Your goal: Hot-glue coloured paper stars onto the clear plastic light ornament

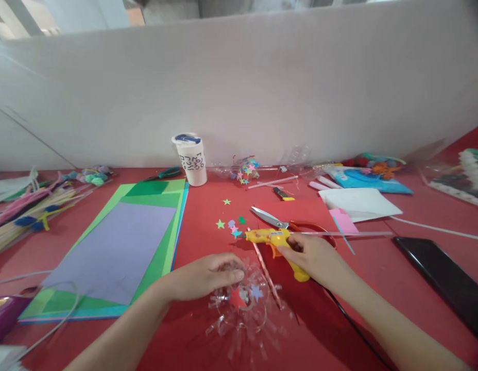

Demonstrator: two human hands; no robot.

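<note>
My right hand (310, 257) is wrapped round the handle of a yellow hot glue gun (268, 236) with an orange trigger. A clear glue stick (351, 234) sticks out of its back end, and its nozzle points left at small paper stars. My left hand (211, 275) has its fingers curled at the upper edge of a clear plastic, flower-like ornament (244, 314); its fingertips are partly hidden. On the ornament are a red star (237, 299) and a blue star (256, 292). A pink striped straw (267, 273) lies beside it, under the gun.
Scissors (275, 219) with red handles lie behind the gun, near a utility knife (283, 194). Coloured paper sheets (119, 247) are stacked at left. A white cup (192, 162) stands by the wall. A black phone (440, 278) and the gun's cord (351, 317) are at right.
</note>
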